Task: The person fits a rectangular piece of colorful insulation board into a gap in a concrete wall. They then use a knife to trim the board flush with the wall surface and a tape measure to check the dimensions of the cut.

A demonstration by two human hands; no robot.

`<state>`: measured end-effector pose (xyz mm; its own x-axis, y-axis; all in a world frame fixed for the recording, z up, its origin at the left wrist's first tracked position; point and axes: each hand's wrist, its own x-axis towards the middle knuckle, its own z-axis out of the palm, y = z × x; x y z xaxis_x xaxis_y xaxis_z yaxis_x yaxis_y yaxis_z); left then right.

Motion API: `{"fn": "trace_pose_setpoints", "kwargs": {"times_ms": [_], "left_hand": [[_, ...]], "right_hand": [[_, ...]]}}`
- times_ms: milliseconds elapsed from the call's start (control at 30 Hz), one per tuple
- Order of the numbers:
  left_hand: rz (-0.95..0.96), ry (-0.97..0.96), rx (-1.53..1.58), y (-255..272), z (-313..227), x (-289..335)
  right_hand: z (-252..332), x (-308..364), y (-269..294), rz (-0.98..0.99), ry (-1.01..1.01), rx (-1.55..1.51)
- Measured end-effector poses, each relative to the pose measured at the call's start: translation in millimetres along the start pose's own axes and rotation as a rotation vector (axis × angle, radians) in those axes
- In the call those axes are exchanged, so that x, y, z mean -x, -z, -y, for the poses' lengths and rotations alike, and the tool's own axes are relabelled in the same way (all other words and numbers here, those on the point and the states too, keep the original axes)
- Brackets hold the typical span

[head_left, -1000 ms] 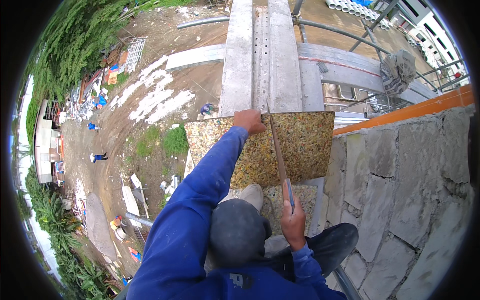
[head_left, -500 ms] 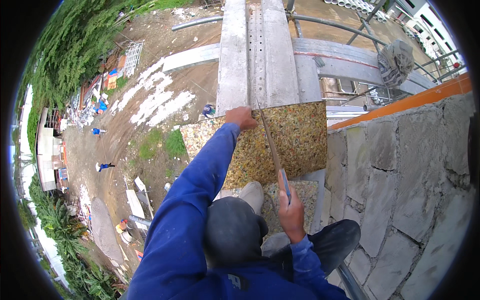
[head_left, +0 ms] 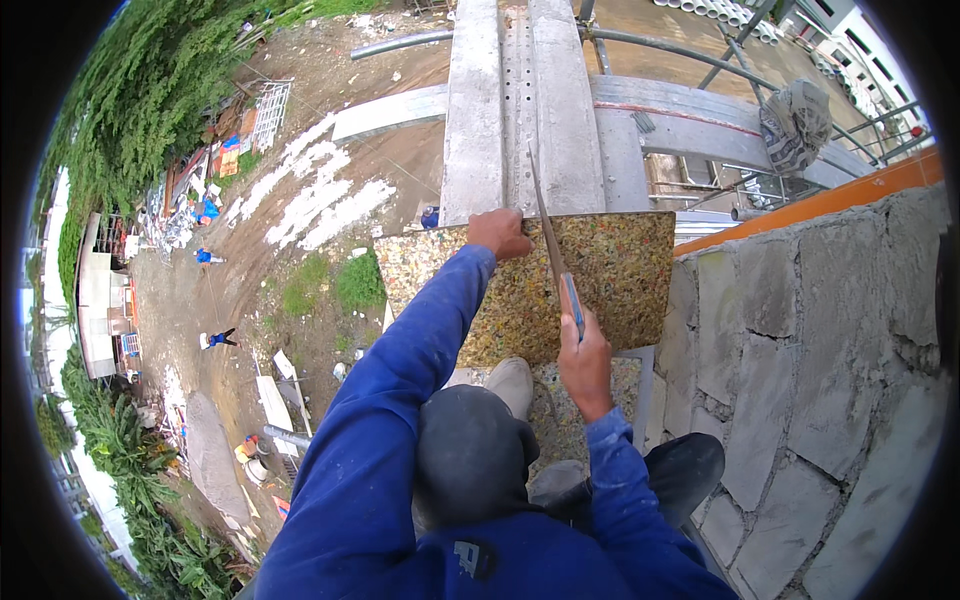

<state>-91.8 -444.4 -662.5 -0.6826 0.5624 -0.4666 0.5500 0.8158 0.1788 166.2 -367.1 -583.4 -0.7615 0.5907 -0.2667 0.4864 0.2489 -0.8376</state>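
A stiff board (head_left: 610,290) flecked in tan, yellow and brown lies in front of me, above a second speckled board (head_left: 612,400). My left hand (head_left: 498,235) is closed over its far edge, fingers folded around it. My right hand (head_left: 586,365) is wrapped round the blue-and-grey handle of a hand saw (head_left: 550,240). The saw's narrow blade points away from me, crosses the board's far edge just right of my left hand, and its tip sticks out beyond. Whether the teeth sit inside a cut cannot be made out.
Grey planks (head_left: 475,120) run forward beyond the board. A rough block wall (head_left: 760,400) with an orange strip (head_left: 830,205) rises on the right. A cloth bundle (head_left: 797,125) hangs by scaffold pipes (head_left: 680,45). Far below on the left, people (head_left: 220,339) are on the ground.
My right hand and the saw have moved forward, so more blade extends past the far edge. The board and my left hand appear slightly further right in the picture.
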Motion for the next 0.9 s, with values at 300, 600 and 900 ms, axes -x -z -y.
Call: {"fn": "trace_pose_setpoints", "kwargs": {"times_ms": [300, 600, 900], "left_hand": [[-0.101, -0.013, -0.004, 1.4, -27.7, -5.3], [-0.084, -0.123, 0.018, 25.7, -26.6, 16.8], [-0.045, -0.053, 0.015, 7.5, -13.1, -7.5]], "right_hand": [[-41.3, -83.6, -56.1, -0.126, 0.116, 0.009], [8.4, -62.7, -30.2, -0.086, 0.081, -0.077], [0.5, -61.1, -32.3, -0.010, 0.003, -0.012]]}}
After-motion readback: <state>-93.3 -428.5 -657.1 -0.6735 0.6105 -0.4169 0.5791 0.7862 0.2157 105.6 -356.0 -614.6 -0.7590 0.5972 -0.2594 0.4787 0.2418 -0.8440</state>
